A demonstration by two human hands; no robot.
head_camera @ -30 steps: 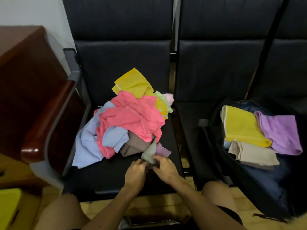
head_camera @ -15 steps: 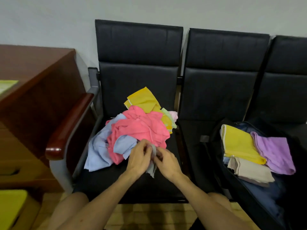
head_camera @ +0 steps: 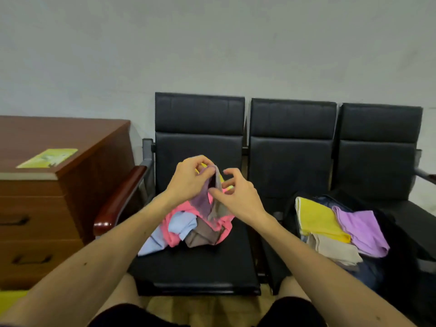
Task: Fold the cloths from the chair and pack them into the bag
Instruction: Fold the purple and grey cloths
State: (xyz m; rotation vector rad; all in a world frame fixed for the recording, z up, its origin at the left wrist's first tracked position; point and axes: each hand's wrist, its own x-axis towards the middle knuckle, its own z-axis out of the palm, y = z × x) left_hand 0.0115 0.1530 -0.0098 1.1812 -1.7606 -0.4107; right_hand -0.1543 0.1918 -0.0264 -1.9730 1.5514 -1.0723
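The person's left hand (head_camera: 188,182) is raised over the leftmost chair (head_camera: 195,267) and pinches the top corner of a small cloth (head_camera: 204,204) between thumb and curled fingers. The cloth, purple on one face and grey-green on the other, hangs down from that grip, blurred, its lower end reaching the pile of cloths (head_camera: 179,223).

The right hand (head_camera: 236,197) is just beside the left. Its thumb lies against the hanging cloth's right edge, and its other fingers are curled and spread above. Whether this hand actually pinches the fabric cannot be told.

The pile sits in the middle of the seat, toward the back edge: pink, light blue and brown pieces lie crumpled together, with a bit of yellow showing behind the hands. The seat's front edge is bare black cushion.

On the next seat to the right stands the open black bag (head_camera: 289,215). Inside it lie a folded yellow cloth (head_camera: 316,215), a folded purple cloth (head_camera: 361,230) beside it, and a beige cloth (head_camera: 335,249) toward the bag's near edge.

Left of the chairs stands a wooden table (head_camera: 70,133) with a yellow-green card (head_camera: 47,158) near its right edge.
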